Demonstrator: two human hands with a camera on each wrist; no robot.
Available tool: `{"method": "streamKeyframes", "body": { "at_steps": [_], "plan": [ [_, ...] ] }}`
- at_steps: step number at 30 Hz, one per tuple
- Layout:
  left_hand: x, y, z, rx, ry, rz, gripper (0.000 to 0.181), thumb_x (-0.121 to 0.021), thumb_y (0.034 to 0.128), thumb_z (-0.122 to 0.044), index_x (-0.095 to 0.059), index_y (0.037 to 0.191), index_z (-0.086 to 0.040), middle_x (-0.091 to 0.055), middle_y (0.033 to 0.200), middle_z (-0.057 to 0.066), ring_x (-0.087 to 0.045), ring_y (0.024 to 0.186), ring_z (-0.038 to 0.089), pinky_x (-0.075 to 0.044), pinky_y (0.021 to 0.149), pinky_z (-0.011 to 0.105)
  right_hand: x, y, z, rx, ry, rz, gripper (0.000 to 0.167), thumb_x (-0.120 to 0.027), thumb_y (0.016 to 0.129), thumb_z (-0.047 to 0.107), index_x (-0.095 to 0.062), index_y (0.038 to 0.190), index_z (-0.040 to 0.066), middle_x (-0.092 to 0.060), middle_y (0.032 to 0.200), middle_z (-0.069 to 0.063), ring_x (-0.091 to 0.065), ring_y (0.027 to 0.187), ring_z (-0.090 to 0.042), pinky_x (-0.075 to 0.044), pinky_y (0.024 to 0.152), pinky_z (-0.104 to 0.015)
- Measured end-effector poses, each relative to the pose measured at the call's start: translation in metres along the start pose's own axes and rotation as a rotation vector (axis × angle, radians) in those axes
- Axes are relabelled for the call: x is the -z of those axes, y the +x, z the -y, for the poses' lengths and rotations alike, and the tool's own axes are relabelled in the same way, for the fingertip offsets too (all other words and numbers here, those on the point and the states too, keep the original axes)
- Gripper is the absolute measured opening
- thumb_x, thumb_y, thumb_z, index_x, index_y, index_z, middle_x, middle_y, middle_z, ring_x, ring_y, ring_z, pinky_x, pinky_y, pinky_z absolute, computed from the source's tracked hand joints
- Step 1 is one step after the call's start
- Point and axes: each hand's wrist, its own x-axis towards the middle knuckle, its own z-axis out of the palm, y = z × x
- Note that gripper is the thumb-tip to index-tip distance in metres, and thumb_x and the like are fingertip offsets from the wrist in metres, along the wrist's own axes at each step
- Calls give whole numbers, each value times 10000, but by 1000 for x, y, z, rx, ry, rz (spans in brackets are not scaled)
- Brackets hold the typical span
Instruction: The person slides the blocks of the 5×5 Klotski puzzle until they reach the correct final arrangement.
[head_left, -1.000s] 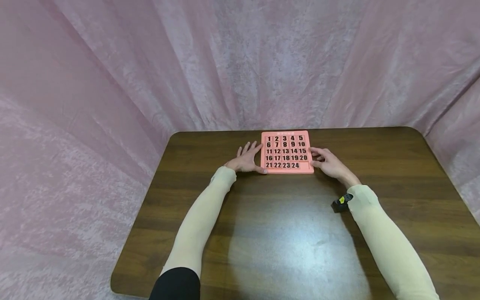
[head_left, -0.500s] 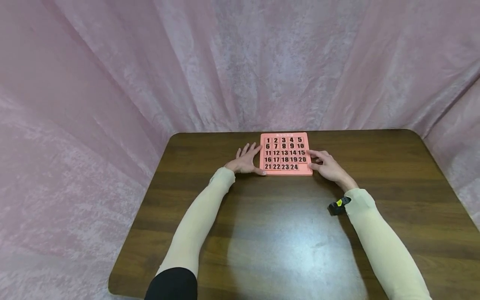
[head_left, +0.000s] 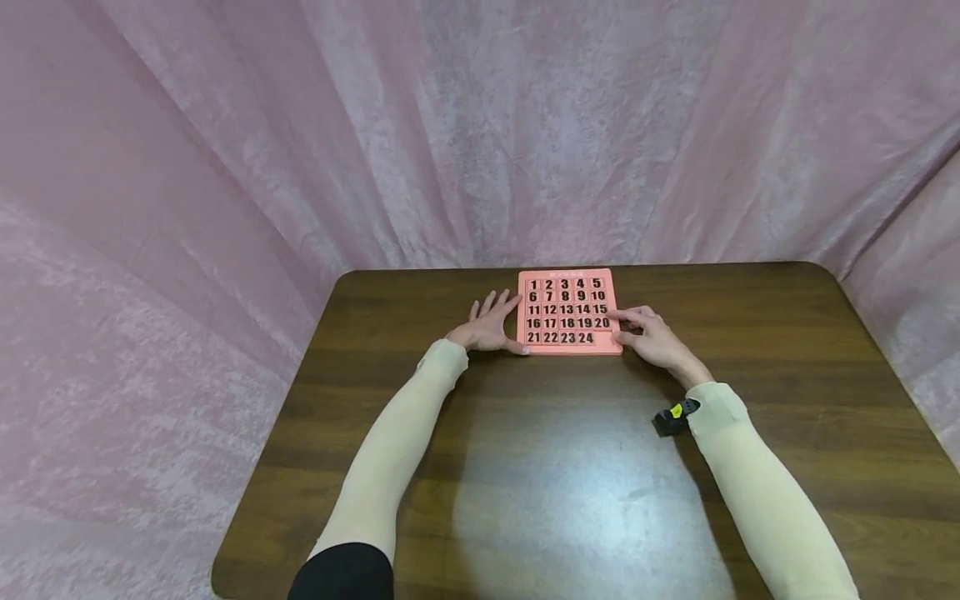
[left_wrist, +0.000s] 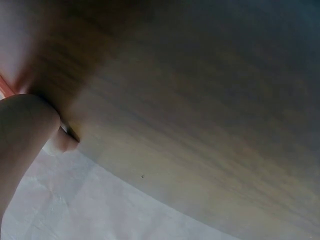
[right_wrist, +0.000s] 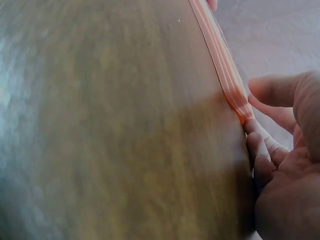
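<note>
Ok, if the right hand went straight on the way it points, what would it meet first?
Most likely the board, at its right edge; the right hand has its fingers at that edge, though actual contact is unclear.

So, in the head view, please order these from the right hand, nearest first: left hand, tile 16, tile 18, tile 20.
1. Tile 20: right column.
2. Tile 18: middle column.
3. Tile 16: left column.
4. Left hand: left edge of the board.

Numbers on the board (head_left: 570, 351)!
Tiles (head_left: 566, 310) read 1 through 24, in order; white header (head_left: 566, 274) too small to read.
</note>
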Motion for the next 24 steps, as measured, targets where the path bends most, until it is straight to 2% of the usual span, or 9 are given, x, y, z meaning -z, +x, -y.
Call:
{"method": "streamKeyframes", "body": {
  "at_steps": [11, 20, 22, 24],
  "plan": [
    [2, -6, -4, -7, -18, 1, 1266, -875, 854, -570, -38, 1776, -344, 111, 1869, -22, 195, 1731, 240, 145, 1378, 543, -1, -2, 3, -5, -6, -16, 434, -606, 1107, 177, -621, 1524, 59, -489, 1487, -254, -432, 1332, -403, -348, 1071, -521],
    [1, -6, -3, -7, -11, -2, 1264, -876, 859, -541, -35, 1777, -327, 110, 1869, -16, 194, 1731, 238, 143, 1379, 539, -1, -2, 2, 25, 15, -31, 250, -599, 1112, 152, -735, 1263, 6, -504, 1448, -247, -418, 1346, -422, -337, 1055, -525],
    [3, -7, -3, -11, -15, 5, 1264, -870, 862, -553, -28, 1777, -328, 116, 1868, -20, 200, 1729, 236, 148, 1378, 538, -1, -2, 2, 22, 19, -29, 264, -610, 1107, 155, -725, 1297, 12, -505, 1450, -245, -420, 1347, -418, -336, 1057, -517],
    [6, -9, -4, -17, -20, 7, 1274, -880, 853, -557, -35, 1778, -323, 110, 1869, -7, 190, 1732, 255, 142, 1378, 550, -1, -1, 3, 29, 16, -28, 341, -618, 1101, 155, -677, 1406, 15, -502, 1461, -262, -438, 1341, -428, -351, 1064, -530]
  ]
}}
